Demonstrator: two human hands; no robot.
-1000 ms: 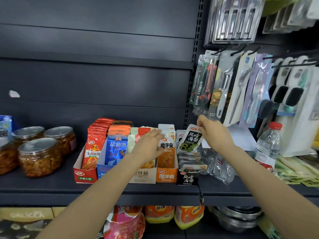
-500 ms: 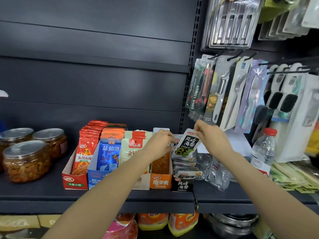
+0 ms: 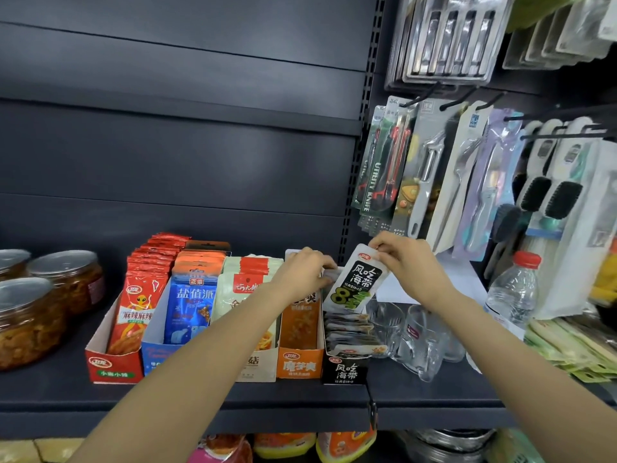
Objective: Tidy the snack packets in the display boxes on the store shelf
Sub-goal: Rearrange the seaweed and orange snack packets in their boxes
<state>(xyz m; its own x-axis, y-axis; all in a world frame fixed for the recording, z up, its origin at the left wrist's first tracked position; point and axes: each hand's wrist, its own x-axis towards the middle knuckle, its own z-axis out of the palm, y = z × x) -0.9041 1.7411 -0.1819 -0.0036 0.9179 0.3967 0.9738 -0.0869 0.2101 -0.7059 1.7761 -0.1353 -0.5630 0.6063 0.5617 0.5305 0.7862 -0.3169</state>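
Several display boxes stand side by side on the dark shelf point(image 3: 233, 402): a red box point(image 3: 112, 365), a blue box point(image 3: 157, 354), a white box point(image 3: 257, 365), an orange box point(image 3: 298, 364) and a black seaweed box point(image 3: 345, 370). My right hand point(image 3: 409, 265) pinches the top of a black-and-white seaweed packet point(image 3: 355, 282), tilted above the black box. More seaweed packets point(image 3: 350, 329) lie flat in that box. My left hand point(image 3: 300, 274) grips the tops of the packets at the back of the orange box.
Jars with metal lids point(image 3: 36, 309) stand at the left. Clear glass cups point(image 3: 414, 332) and a water bottle point(image 3: 512, 292) sit right of the boxes. Packaged kitchen tools point(image 3: 430, 182) hang on hooks above them. Green packets point(image 3: 574, 349) lie at the far right.
My left hand moved right from the white box's packets to the orange box's packets. My right hand lowered the seaweed packet slightly toward the black box. The camera shifted closer.
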